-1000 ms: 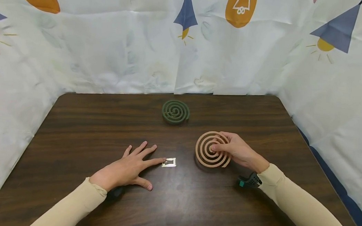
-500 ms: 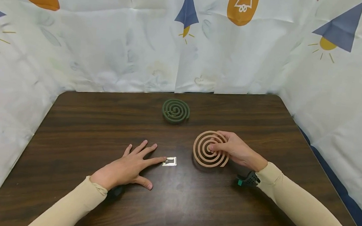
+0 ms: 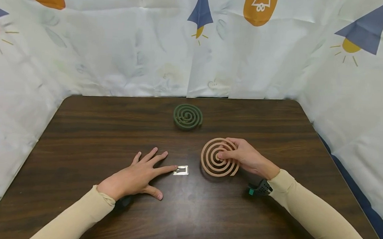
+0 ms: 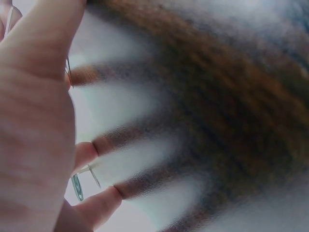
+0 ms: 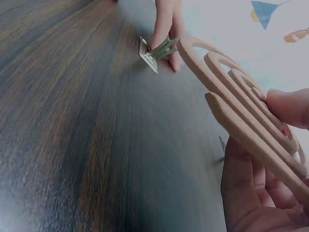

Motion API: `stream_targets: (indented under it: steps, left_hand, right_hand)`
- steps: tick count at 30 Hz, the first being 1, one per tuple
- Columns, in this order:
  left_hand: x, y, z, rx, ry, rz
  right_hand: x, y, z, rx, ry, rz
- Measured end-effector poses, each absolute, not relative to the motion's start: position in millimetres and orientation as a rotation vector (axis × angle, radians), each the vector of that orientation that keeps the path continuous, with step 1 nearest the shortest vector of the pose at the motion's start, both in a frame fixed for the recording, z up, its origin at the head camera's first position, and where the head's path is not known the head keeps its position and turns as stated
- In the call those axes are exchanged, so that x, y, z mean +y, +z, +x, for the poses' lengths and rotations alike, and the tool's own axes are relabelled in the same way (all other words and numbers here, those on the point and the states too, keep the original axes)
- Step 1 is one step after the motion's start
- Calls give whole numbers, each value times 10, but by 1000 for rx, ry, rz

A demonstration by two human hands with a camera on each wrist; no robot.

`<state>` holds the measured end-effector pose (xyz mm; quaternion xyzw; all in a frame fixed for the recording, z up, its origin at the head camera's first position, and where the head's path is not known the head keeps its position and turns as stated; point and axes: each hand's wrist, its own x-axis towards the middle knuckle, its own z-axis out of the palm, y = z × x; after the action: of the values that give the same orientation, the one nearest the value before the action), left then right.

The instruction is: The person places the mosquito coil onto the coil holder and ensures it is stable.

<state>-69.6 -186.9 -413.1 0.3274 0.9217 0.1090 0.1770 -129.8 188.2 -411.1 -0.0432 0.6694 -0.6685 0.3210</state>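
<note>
My right hand (image 3: 250,157) pinches a tan mosquito coil (image 3: 208,164) near its centre, thumb on top and fingers behind. In the right wrist view the coil (image 5: 217,79) is tilted above the table. My left hand (image 3: 133,178) lies with fingers spread on the table, its index fingertip at the edge of a small metal coil stand (image 3: 184,172). The stand (image 5: 149,60) has a flat frame and an upright prong, seen close to the left fingers in the right wrist view. A green mosquito coil (image 3: 187,117) lies farther back. The left wrist view shows the left palm (image 4: 34,121) close up.
A dark wood-grain table (image 3: 89,128) has a patterned white cloth (image 3: 116,49) around its back and sides. A dark wrist camera (image 3: 260,188) hangs under the right wrist.
The right hand has moved slightly left with the tan mosquito coil, closer to the stand. The left hand keeps its place at the stand.
</note>
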Motion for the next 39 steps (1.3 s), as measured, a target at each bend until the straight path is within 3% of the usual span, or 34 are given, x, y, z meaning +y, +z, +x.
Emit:
stream_targets:
  steps: [39]
  left_hand:
    - [-1871, -4148, -717, 2598, 284, 913]
  right_hand:
    - [1422, -4166, -1359, 1652, -1794, -151]
